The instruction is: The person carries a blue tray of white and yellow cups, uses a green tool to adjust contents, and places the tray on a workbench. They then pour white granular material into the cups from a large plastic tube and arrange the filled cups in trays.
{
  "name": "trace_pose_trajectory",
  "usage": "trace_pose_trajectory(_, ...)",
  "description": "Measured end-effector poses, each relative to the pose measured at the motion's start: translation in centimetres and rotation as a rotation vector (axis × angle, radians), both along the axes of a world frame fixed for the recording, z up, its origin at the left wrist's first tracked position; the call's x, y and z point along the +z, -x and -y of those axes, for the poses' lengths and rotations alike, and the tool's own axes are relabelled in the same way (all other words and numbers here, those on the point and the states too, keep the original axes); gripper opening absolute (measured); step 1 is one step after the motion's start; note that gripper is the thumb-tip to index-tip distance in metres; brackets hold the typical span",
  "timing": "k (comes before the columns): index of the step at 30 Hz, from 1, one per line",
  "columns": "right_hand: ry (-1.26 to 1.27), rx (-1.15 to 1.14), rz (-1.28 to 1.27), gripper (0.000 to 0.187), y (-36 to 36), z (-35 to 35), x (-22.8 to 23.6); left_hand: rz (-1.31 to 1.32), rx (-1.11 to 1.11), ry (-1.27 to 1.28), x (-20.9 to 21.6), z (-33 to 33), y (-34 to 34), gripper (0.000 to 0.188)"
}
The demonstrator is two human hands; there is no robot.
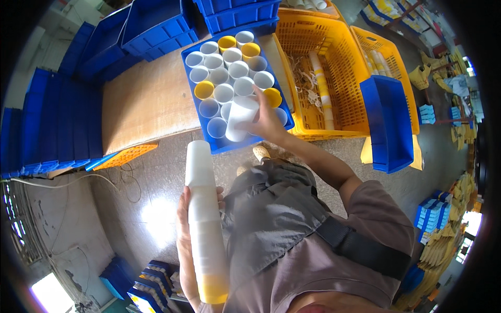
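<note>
Head view: worker's R hand (266, 121) is grasping a white cup (243, 116), fingers & thumb round its side. Cup is tilted, a bit blurred, over the near part of a blue tray (218, 146); can't tell if it's touching the cups below. L hand (183, 216) is wrapped round a long nested cup stack (201, 203), mostly white w/ yellow at the end nearest the body. Stack lies left of the R hand & closer to the worker, far end pointing toward the tray's near edge.

Tray's packed w/ upright white cups (224, 94) plus four yellow cups (204, 89), mouths up. It's at the right end of a wooden table (148, 99), near corner jutting past the table edge. R hand & its cup hide some cups at the near right.

Just right of tray: yellow mesh crate (350, 58) w/ another white-yellow cup stack (322, 88) & pale scraps (312, 98) inside. Further right, a blue bin (387, 125) blocks part of a second yellow crate (406, 88). More blue bins (162, 26) behind table; tall blue bin stacks (57, 120) far left.
</note>
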State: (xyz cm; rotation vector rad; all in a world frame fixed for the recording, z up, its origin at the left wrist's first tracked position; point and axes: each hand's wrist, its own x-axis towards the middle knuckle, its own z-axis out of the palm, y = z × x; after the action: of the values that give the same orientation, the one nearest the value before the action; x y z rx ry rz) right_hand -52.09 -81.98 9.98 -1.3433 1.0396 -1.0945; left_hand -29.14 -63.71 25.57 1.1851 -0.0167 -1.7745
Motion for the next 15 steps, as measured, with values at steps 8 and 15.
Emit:
trace_pose_trajectory(8, 1.279, 0.645, -0.489, 0.074, -4.8, -4.1, 5.8, 0.140, -0.281, -0.047, -0.6, -0.4, -0.2, 0.071)
trace_pose_trajectory(15, 0.146, 0.305, -0.308, 0.081, -5.2, 0.1, 1.7, 0.313, -0.082, 0.082, 1.4, -1.1, -0.9, 0.076)
